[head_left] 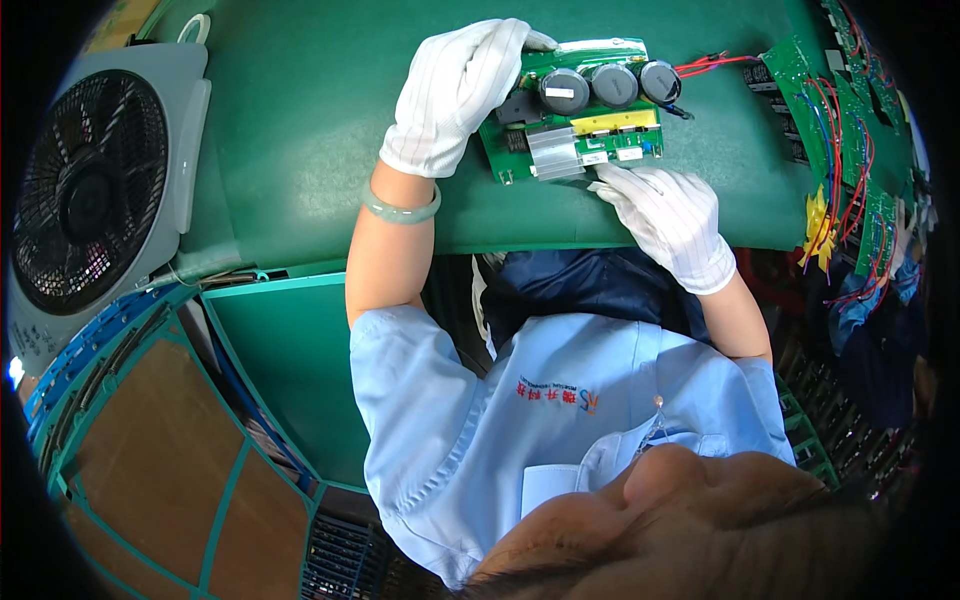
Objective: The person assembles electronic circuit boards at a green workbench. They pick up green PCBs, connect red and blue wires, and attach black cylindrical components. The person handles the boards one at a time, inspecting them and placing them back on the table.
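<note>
Being held near desk's (300, 150) front edge: one circuit board (575, 115), three capacitors (614, 86) counted; left end gripped by left hand (465, 90); right hand's (675, 220) fingertips partly hidden, grip cannot be told.

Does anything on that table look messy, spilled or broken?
Nothing looks clearly spilled or broken. The untidiest spot is the right side of the green table, where circuit boards crowd together with red wires straggling across them. The circuit board gripped by the left hand shows no obvious damage.

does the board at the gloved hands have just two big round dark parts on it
No, the green circuit board by the left hand carries three big round dark parts in a row.
</note>
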A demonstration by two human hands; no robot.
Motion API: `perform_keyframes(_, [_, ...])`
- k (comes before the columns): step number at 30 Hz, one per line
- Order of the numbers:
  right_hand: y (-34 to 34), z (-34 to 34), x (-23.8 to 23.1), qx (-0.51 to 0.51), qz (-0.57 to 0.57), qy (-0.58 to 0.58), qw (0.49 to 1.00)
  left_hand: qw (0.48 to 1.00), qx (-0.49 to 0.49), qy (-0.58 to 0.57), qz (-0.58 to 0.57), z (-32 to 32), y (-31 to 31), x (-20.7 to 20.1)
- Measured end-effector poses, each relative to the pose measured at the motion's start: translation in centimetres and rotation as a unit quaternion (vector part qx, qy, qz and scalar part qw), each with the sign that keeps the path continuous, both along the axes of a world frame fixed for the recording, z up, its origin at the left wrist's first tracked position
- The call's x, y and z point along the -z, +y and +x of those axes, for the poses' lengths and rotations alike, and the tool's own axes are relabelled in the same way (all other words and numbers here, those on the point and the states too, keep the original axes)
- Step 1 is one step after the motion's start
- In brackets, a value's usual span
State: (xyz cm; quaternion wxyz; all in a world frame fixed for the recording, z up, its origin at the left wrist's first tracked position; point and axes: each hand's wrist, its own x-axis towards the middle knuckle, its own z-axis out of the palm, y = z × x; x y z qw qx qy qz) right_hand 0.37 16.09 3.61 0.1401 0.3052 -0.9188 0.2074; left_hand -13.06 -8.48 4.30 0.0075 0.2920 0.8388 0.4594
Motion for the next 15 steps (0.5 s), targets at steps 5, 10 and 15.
perform_keyframes(5, [0.2,-0.7,-2.1,0.009,-0.037,-0.024,0.999,0.969,0.027,0.244,-0.022,-0.8,0.4,1.1])
perform_keyframes(10, [4.9,0.0,-1.6,0.031,-0.092,-0.038,0.995,0.990,0.006,0.131,-0.049,0.6,0.6,-0.2])
perform_keyframes(15, [6.2,2.3,2.3,0.230,-0.376,-0.180,0.879,0.987,0.008,0.143,-0.073,0.8,0.7,-1.0])
